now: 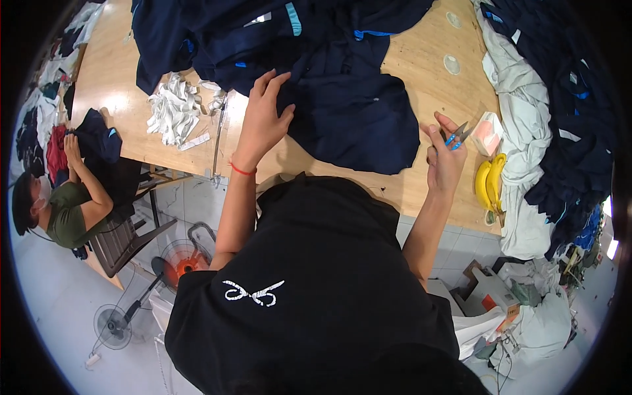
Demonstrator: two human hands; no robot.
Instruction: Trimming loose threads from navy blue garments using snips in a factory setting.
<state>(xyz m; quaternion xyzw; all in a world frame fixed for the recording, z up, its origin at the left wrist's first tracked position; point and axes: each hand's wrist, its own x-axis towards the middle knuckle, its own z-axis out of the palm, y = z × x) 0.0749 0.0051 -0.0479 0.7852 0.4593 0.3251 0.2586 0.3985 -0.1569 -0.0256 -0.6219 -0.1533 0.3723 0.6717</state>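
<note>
A dark navy garment (359, 125) lies spread on the wooden table in front of me, its rounded near part close to the table's edge. My left hand (264, 118), with a red string on the wrist, hovers at the garment's left side. Its fingers are apart and hold nothing; whether a fingertip touches the cloth I cannot tell. To the right of the garment, my right hand (446, 158) grips small thread snips with blue handles (453, 139), their metal blades pointing up and right.
More navy garments (217, 39) are heaped at the back. White fabric strips (172, 110) lie left. Bananas (489, 183) and a pink-and-white box (487, 133) sit right, beside bunched pale cloth (526, 125). Another person (79, 207) handles dark cloth at far left, near floor fans (181, 260).
</note>
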